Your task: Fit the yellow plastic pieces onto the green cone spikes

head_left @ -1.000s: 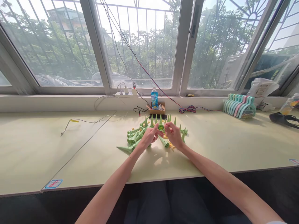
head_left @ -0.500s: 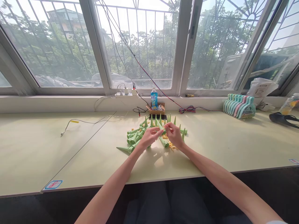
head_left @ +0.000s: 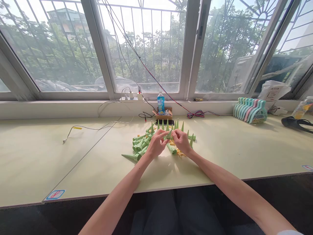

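We are at a long, pale bench [head_left: 220, 143] that runs beneath a row of metal-framed windows [head_left: 146, 49], with bars and trees beyond the glass. Sunlight lays soft bright patches and shadows over the top, and a dark seam crosses it on our left, a blue-bordered label [head_left: 55, 195] stuck near its front end.

Our left hand [head_left: 156, 143] grasps a green cone [head_left: 169, 134], which is raised over the bench between our hands. Our right hand [head_left: 181, 141] has its fingertips drawn together right beside the cone; we cannot tell whether they grip anything.

Around them we see more green cones [head_left: 143, 143], some upright, others lying down, and scattered yellow pieces [head_left: 181, 153]. Behind stand a small open cardboard box [head_left: 163, 117] and a blue bottle [head_left: 160, 103], near a white sill [head_left: 61, 108] carrying a power strip [head_left: 132, 100]. Far to our right sit teal and pink hangers [head_left: 250, 111] and a plastic bag [head_left: 274, 91].
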{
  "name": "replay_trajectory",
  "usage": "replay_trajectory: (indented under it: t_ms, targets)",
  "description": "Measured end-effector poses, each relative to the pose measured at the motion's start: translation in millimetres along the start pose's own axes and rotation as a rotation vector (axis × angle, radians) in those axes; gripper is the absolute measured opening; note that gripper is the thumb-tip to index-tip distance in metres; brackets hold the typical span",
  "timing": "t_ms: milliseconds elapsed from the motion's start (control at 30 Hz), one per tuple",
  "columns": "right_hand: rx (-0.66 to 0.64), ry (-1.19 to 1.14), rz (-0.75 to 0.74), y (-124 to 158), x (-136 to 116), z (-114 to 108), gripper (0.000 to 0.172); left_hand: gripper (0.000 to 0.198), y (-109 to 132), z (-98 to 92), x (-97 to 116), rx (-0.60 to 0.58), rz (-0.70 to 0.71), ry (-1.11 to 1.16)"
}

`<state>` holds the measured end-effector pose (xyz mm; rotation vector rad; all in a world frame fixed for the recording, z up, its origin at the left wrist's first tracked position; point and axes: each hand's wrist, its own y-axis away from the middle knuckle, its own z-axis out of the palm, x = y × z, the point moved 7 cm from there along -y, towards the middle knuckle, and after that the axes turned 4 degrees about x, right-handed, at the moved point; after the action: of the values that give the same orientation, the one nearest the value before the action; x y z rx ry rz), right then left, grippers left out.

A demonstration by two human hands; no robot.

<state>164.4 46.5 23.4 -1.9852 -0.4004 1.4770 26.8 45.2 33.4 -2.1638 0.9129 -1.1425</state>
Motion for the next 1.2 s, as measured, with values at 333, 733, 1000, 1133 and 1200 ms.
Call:
replay_trajectory:
  t_ms: [333,733,1000,1133,1200]
  targets:
    - [0.033,-0.091,0.039,1.5,0.0,-1.1,0.033,0.036,-3.4,-5.6,4.6,0.021,-0.1,0.034]
    - [-0.028,-0.123,-0.06,2.4,-9.0,0.4,0.029,0.051,-0.5,1.8,-1.8,-0.105,-0.481,0.446]
    - [-0.053,-0.07,-0.003,3.2,-4.9,1.8,0.03,0.045,-1.7,-2.5,-4.2,-0.057,-0.398,0.411]
    - [-0.042,-0.067,-0.005,2.3,-4.0,0.8,0.032,0.043,-3.6,-6.3,-1.7,-0.006,-0.261,0.261]
    - [-0.042,-0.063,-0.001,1.9,-3.7,0.5,0.033,0.039,-3.9,-6.8,1.7,0.001,-0.2,0.194]
